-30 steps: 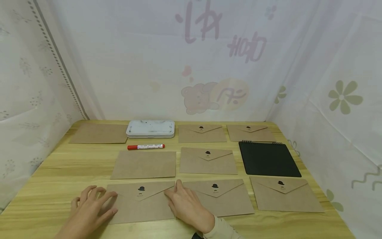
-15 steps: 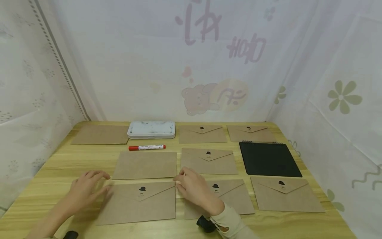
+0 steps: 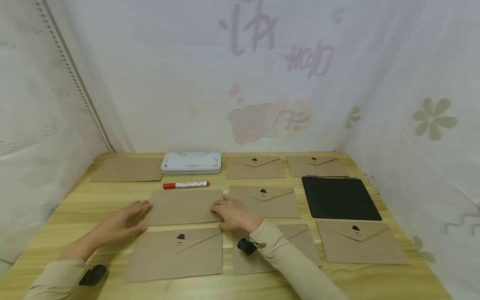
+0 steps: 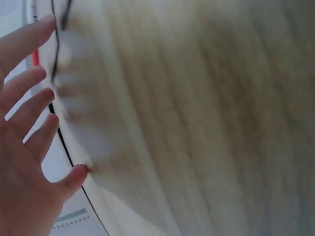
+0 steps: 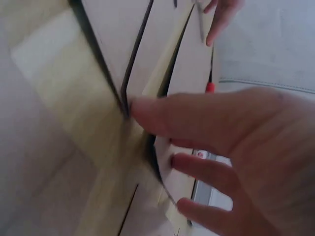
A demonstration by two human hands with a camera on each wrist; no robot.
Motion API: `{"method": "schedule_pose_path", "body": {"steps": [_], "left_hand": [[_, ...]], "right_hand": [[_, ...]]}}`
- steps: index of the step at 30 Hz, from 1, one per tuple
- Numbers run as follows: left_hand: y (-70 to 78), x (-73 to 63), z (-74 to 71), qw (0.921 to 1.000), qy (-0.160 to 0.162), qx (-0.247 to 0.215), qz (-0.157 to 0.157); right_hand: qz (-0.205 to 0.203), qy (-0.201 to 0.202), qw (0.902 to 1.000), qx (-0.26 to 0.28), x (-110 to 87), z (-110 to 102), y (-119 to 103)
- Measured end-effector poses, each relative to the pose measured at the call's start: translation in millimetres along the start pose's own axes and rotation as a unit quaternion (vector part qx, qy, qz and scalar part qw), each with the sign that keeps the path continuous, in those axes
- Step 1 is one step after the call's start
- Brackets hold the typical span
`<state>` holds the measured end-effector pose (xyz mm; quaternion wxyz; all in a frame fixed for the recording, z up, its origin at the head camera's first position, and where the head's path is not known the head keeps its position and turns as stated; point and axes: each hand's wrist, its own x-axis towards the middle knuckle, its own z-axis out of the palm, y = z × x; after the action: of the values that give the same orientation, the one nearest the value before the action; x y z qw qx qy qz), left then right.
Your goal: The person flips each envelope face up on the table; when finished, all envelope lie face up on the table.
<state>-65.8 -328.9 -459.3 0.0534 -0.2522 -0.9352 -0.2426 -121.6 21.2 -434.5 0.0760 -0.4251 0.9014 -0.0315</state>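
Note:
A plain brown envelope (image 3: 183, 206), with no flap showing, lies in the middle row between the two hands. The left hand (image 3: 118, 223) is at its left edge, fingertips close to the paper; its fingers look spread in the left wrist view. At the right edge is the right hand (image 3: 236, 214), whose thumb and fingers (image 5: 202, 172) are apart in the right wrist view. Just below lies a brown envelope with a hat print (image 3: 176, 260) on its flap. Another hat-print envelope (image 3: 292, 246) in the front row is partly hidden by the right forearm.
Several more brown envelopes stand in rows, among them one at front right (image 3: 361, 248). A black spiral notebook (image 3: 341, 199) lies on the right. Behind are a red marker (image 3: 186, 185) and a white case (image 3: 191, 162). Printed cloth (image 3: 168, 75) hangs around the table.
Both hands have moved away from the front-left hat-print envelope, up to the sides of the plain envelope behind it. The envelopes look unmoved over the last half second.

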Motion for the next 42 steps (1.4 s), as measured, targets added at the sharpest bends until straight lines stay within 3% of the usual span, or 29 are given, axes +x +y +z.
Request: {"method": "schedule_pose_path", "body": {"steps": [6,14,19,23,27,33,37,42], "left_hand": [[-2.7,6.6,2.8,0.9998,-0.015,0.009,-0.008],[-0.1,6.9,1.9,0.9998,-0.008,0.018,-0.007],[0.4,10.8,-1.2,0.9986,-0.014,0.051,0.008],[1.9,12.5,-3.8,0.9975,-0.021,0.064,0.023],[4.3,10.9,-1.6,0.9981,-0.023,0.058,0.008],[7.4,9.1,3.0,0.9976,-0.020,0.063,-0.020],[9.2,10.6,2.3,0.9971,-0.019,0.068,-0.028],[12.3,11.7,0.9,0.9967,-0.025,0.069,-0.035]], "right_hand": [[-0.021,-0.008,0.9997,-0.005,0.9,-4.9,8.7],[-0.020,-0.015,0.9996,0.009,0.8,-6.9,10.6],[-0.035,-0.004,0.9993,0.014,-1.4,-7.2,10.8],[-0.061,0.018,0.9965,0.054,-2.4,-9.2,15.0],[-0.067,0.039,0.9927,0.092,-1.4,-11.5,19.8],[-0.017,0.077,0.9860,0.147,2.5,-7.9,21.2],[0.038,0.152,0.9753,0.156,7.8,-5.4,18.9],[0.080,0.233,0.9583,0.145,13.7,-5.4,14.1]]}}
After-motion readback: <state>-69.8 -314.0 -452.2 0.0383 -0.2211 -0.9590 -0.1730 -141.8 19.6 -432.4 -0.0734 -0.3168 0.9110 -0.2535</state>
